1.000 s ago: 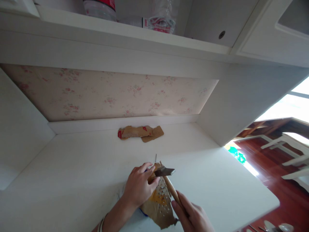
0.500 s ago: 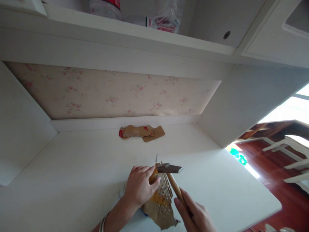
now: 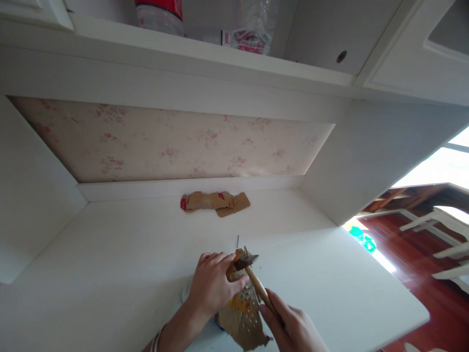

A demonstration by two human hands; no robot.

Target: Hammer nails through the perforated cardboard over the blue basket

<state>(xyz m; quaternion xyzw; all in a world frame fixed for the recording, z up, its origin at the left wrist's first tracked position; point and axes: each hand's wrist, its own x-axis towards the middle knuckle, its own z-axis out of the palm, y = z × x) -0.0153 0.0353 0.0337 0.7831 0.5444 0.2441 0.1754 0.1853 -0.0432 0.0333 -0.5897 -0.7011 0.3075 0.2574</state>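
My right hand (image 3: 293,327) grips the wooden handle of a small hammer (image 3: 252,276), whose metal head rests over the top end of a torn piece of brown cardboard (image 3: 244,315). The cardboard lies on the white desk (image 3: 110,264) and is dotted with small holes and an orange patch. My left hand (image 3: 212,286) presses on the cardboard's upper left, fingers curled and pinched beside the hammer head; whatever they pinch is too small to make out. A thin nail (image 3: 238,240) stands upright in the desk just beyond the cardboard.
A second crumpled cardboard piece with red print (image 3: 214,201) lies against the back ledge under floral wallpaper. Bottles stand on the shelf (image 3: 220,54) above. The desk's right edge drops to a red wooden floor with white chairs (image 3: 436,230).
The hammer head swung out to the right half a second ago and has come back left and down onto the cardboard's top end. My left hand stayed in place.
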